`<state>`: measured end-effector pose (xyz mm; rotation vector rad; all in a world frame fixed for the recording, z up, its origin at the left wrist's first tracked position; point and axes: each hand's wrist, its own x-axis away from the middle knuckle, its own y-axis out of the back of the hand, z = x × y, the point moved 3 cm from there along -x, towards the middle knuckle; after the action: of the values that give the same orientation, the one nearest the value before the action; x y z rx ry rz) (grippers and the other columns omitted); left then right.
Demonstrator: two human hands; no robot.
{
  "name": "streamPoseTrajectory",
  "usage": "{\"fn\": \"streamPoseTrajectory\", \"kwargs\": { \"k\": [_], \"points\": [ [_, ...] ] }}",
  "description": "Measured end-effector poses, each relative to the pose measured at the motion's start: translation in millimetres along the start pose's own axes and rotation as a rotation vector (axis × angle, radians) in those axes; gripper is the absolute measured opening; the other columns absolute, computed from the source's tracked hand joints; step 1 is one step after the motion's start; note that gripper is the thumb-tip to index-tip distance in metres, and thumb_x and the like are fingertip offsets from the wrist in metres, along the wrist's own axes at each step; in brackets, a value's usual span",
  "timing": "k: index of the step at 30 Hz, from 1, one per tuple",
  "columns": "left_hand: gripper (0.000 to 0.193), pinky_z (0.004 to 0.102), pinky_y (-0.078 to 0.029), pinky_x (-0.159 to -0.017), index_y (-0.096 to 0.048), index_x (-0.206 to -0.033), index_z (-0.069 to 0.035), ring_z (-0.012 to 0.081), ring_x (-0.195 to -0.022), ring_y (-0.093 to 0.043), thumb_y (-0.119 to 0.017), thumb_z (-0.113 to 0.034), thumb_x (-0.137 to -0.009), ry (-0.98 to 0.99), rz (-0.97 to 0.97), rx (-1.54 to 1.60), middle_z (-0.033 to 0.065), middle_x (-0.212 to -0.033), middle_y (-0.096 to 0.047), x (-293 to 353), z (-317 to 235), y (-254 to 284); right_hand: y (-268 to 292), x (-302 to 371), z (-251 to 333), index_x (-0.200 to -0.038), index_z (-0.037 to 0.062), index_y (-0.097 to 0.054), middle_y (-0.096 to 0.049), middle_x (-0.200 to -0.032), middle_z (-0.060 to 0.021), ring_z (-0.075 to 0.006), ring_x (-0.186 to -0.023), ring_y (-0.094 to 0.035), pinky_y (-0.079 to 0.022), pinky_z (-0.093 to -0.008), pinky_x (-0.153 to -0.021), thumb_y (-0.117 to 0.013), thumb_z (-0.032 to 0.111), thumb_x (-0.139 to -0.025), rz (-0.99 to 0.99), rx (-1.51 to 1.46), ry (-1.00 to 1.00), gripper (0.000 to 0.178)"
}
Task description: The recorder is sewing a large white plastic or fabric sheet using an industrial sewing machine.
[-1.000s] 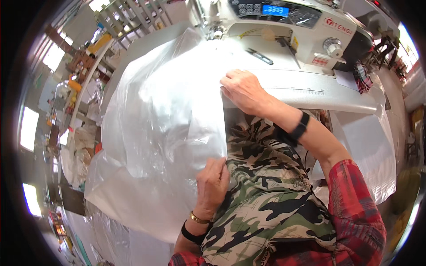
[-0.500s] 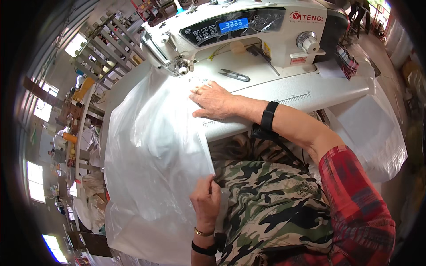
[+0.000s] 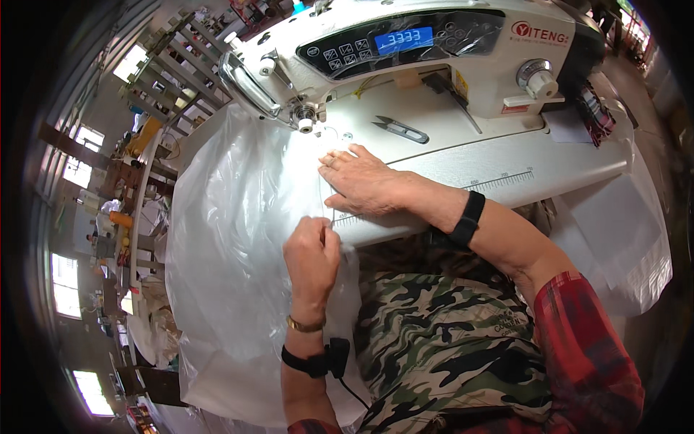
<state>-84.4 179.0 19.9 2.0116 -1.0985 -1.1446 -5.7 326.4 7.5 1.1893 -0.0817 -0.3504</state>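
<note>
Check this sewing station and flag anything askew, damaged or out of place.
Nothing stands out. The translucent plastic sheet is crumpled and hangs off the table edge, but shows no visible tear. The right hand lies flat on it near the needle; the left hand pinches its edge. The thread snips lie apart on the machine bed.

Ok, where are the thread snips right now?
Head view: the thread snips lie on the sewing machine bed, just beyond the right hand, right of the needle.

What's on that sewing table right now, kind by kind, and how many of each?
Sewing machine: 1
Thread snips: 1
Clear plastic sheet: 1
Hands on the sheet: 2, left hand and right hand
Total: 5
</note>
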Motion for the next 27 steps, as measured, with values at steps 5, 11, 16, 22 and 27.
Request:
{"fn": "streamPoseTrajectory", "kwargs": {
  "k": [5, 11, 16, 22, 27],
  "points": [
    [0.009, 0.043, -0.047, -0.061, -0.064, -0.083, 0.003, 0.0364, -0.067, -0.06, -0.059, -0.004, -0.082, 0.087, 0.033, -0.036, 0.0198, -0.08, -0.062, -40, 20, -13, -2, -4, -1, -0.137, -0.005, -0.046, -0.043, -0.148, -0.0209, -0.0317, -0.14, -0.035, -0.023, -0.0467, -0.115, -0.049, 0.027, -0.096, -0.048, 0.024, 0.003, 0.052],
    [0.044, 0.0396, -0.05, -0.078, -0.058, -0.126, 0.004, 0.0292, -0.084, -0.062, -0.066, -0.014, -0.087, 0.176, 0.056, 0.16, 0.0226, -0.111, -0.063, -33, 10, -1, -8, -11, 1, -0.13, -0.0044, -0.052, -0.048, -0.143, -0.0214, -0.0319, -0.136, -0.041, -0.027, -0.0446, -0.112, -0.053, 0.023, -0.093, -0.139, -0.029, 0.03, 0.047],
    [0.082, 0.0482, -0.028, -0.113, -0.031, -0.15, -0.001, 0.0425, -0.14, -0.03, -0.075, -0.017, -0.082, -0.055, 0.024, -0.066, 0.0271, -0.155, -0.024, 78, -30, 0, -3, -4, -7, -0.136, -0.0065, -0.044, -0.051, -0.136, -0.0239, -0.0334, -0.131, -0.044, -0.029, -0.043, -0.112, -0.058, 0.028, -0.089, -0.128, -0.031, -0.017, 0.06],
    [0.086, 0.0517, -0.027, -0.113, -0.029, -0.151, -0.004, 0.0411, -0.142, -0.028, -0.076, -0.02, -0.08, 0.42, 0.15, -0.355, 0.0242, -0.155, -0.026, 268, 18, 12, -1, 5, 8, -0.132, -0.0086, -0.044, -0.052, -0.134, -0.0239, -0.0332, -0.127, -0.048, -0.034, -0.0416, -0.109, -0.067, 0.034, -0.087, -0.196, -0.042, -0.028, 0.066],
    [0.083, 0.0532, -0.026, -0.112, -0.031, -0.15, -0.008, 0.0282, -0.144, -0.028, -0.075, -0.019, -0.081, 0.664, 0.217, -0.759, 0.0122, -0.155, -0.031, 383, 92, 55, -23, 39, 38, -0.129, -0.0065, -0.047, -0.048, -0.138, -0.0233, -0.0364, -0.125, -0.048, -0.036, -0.0433, -0.107, -0.063, 0.024, -0.09, -0.509, 0.053, 0.101, 0.052]
  ]
}}
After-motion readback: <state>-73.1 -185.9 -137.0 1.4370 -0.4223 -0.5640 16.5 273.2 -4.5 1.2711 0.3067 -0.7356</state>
